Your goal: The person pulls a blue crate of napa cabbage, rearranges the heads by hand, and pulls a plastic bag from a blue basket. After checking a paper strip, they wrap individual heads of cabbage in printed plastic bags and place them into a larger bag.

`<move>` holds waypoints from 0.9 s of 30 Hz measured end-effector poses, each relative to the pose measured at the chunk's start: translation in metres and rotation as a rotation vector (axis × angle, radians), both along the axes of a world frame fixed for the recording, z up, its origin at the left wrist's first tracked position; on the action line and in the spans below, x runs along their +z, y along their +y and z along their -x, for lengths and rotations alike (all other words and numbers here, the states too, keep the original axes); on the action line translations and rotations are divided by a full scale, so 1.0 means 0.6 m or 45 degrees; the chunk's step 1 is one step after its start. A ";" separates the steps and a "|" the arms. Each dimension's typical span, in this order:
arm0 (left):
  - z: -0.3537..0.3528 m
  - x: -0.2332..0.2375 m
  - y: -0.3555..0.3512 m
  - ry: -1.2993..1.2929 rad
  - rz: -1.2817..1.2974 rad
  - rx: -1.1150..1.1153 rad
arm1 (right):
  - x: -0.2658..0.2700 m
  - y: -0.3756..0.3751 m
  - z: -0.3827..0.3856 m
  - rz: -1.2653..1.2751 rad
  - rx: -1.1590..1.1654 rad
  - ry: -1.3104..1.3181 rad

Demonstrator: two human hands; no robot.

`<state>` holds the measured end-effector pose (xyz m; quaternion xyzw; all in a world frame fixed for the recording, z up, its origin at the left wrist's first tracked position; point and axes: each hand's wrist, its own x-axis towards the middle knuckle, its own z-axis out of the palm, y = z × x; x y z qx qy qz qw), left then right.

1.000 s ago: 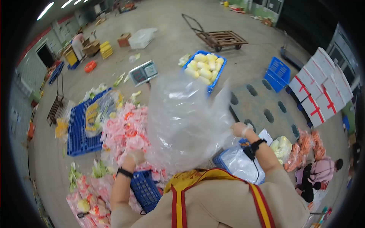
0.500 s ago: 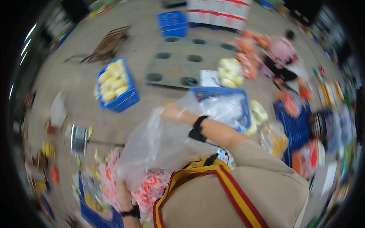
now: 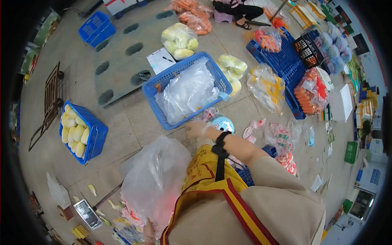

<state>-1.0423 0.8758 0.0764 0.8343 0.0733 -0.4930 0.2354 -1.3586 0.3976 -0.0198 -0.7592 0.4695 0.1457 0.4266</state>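
A large clear plastic bag stands puffed up at my lower left, over pink and red bags that show through it. My left hand is at its lower edge, fingers closed on the plastic and partly hidden. My right hand reaches forward, slightly blurred, with its fingers apart and nothing visible in them. It is just short of the near rim of a blue basket, which holds a heap of clear plastic bags. A round light-blue patterned stool top lies to the right of that hand.
A blue crate of pale cabbages stands left, near a flat cart. A scale sits lower left. Bagged cabbages rest on a grey pallet. Right are a blue pallet and bagged carrots. A person sits beyond.
My right hand has let go of the clear bag and moved to the near side of the blue basket. The bag now stands lower. The view has turned and shifted right.
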 end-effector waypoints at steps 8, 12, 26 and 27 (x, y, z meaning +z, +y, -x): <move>0.029 0.013 -0.110 -0.156 -0.435 -0.321 | -0.235 -0.205 0.314 -0.035 -0.739 0.425; 0.092 0.023 -0.182 -0.087 -0.661 -0.410 | -0.308 -0.296 0.354 -0.106 -0.931 0.592; 0.175 0.034 -0.324 0.112 -1.147 -0.512 | -0.567 -0.373 0.293 0.389 -0.555 0.914; 0.175 0.034 -0.332 0.119 -1.147 -0.529 | -0.565 -0.375 0.290 0.292 -0.510 0.924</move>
